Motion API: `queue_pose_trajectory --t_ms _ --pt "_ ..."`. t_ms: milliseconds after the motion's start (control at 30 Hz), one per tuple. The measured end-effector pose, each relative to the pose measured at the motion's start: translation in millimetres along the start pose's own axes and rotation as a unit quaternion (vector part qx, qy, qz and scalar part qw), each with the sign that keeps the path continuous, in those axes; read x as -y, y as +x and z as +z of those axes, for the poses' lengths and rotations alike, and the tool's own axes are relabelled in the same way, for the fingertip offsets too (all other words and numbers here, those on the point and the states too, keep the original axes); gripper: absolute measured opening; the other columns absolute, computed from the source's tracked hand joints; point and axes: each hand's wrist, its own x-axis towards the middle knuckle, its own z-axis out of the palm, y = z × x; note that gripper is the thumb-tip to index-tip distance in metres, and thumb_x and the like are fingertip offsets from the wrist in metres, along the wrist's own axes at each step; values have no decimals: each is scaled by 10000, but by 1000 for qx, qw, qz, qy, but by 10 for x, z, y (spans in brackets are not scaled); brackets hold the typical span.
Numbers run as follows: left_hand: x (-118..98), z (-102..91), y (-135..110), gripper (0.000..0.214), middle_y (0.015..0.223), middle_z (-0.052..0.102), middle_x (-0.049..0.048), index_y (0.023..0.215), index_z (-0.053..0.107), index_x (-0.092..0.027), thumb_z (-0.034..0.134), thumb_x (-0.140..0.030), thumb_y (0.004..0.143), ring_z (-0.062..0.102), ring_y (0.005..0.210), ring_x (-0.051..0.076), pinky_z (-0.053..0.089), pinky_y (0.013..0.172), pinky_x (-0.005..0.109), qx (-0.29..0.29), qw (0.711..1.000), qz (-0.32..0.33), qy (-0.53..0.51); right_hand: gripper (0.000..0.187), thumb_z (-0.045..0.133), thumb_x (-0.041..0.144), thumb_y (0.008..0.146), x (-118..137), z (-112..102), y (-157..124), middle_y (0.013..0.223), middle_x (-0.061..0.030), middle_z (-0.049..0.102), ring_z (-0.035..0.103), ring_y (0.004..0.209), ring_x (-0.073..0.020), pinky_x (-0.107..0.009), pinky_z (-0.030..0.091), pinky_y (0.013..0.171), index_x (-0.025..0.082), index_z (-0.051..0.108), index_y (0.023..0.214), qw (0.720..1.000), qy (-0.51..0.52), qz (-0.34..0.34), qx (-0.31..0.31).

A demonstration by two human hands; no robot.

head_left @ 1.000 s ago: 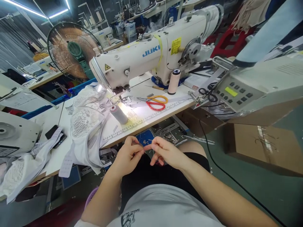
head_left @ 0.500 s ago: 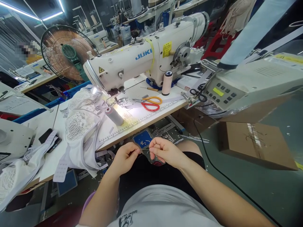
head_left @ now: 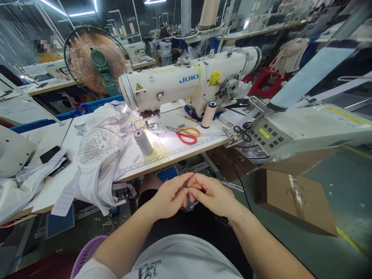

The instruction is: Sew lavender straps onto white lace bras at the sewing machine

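My left hand (head_left: pixel 170 197) and my right hand (head_left: pixel 213 193) meet over my lap, just below the front edge of the sewing table (head_left: pixel 174 153). Both are closed in a pinch on a small grey piece (head_left: pixel 188 199) held between the fingertips; what it is I cannot make out. A white JUKI sewing machine (head_left: pixel 186 83) stands on the table beyond my hands, its lamp lighting the needle area. A grey thread spool (head_left: pixel 143 142) lies tipped near the needle, and white lace garments (head_left: pixel 99 155) are piled at the table's left.
Orange and red scissors (head_left: pixel 186 135) lie beside an upright cream spool (head_left: pixel 208 115). A control box (head_left: pixel 270 135) sits at the right, a cardboard box (head_left: pixel 293 199) on the floor below it. A fan (head_left: pixel 95 62) stands behind, and a phone (head_left: pixel 54 159) lies far left.
My hands have drawn closer together and risen slightly, fingertips now touching around the small piece. My head has turned, showing more of the room behind.
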Motion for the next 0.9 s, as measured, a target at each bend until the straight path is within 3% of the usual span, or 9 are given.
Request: queue_pose_trajectory --t_ms 167,300,433,500,667,767,900 --pt "19 26 120 166 690 586 25 863 611 -148 478 -235 816 487 569 101 399 502 196 -13 1000 -2 18 64 476 227 840 46 -71 -51 604 33 589 467 469 -72 -198 344 459 193 479 786 999 24 20 -35" --pt "-6 36 134 180 564 515 -17 666 609 -148 504 -226 789 374 486 72 306 461 190 -56 996 -14 64 88 490 257 839 31 -62 -11 597 35 585 392 400 -49 -187 308 405 187 484 786 997 47 33 -50" --pt "27 26 109 181 517 455 -32 653 581 -147 524 -273 770 353 460 69 281 444 195 -112 993 -43 5 134 516 311 832 -40 -63 31 588 35 586 360 380 -44 -179 286 377 187 482 791 992 81 48 -80" --pt "70 9 94 196 509 433 -37 654 565 -147 549 -315 754 358 459 72 282 444 199 -136 988 -61 -42 177 535 354 822 -73 -79 40 612 22 613 356 369 -45 -184 286 371 190 475 790 983 123 53 -126" --pt "169 7 92 276 421 338 -80 657 529 -151 588 -410 734 274 393 47 223 410 192 -182 962 -82 -188 278 638 408 739 -79 -6 79 854 -45 666 472 457 -66 -209 361 418 201 455 711 921 287 24 -262" --pt "196 50 106 272 409 415 -65 661 536 -148 609 -403 723 340 382 51 273 402 183 -210 947 -82 -230 294 707 391 668 -81 181 122 821 -9 600 500 505 -71 -198 375 417 205 479 680 889 353 2 -292" --pt "213 101 115 254 583 573 -11 682 567 -146 657 -383 682 524 484 90 433 455 206 -232 924 -87 -292 260 694 396 682 -164 437 173 683 13 527 518 512 -90 -233 453 479 206 516 680 897 338 -6 -285"
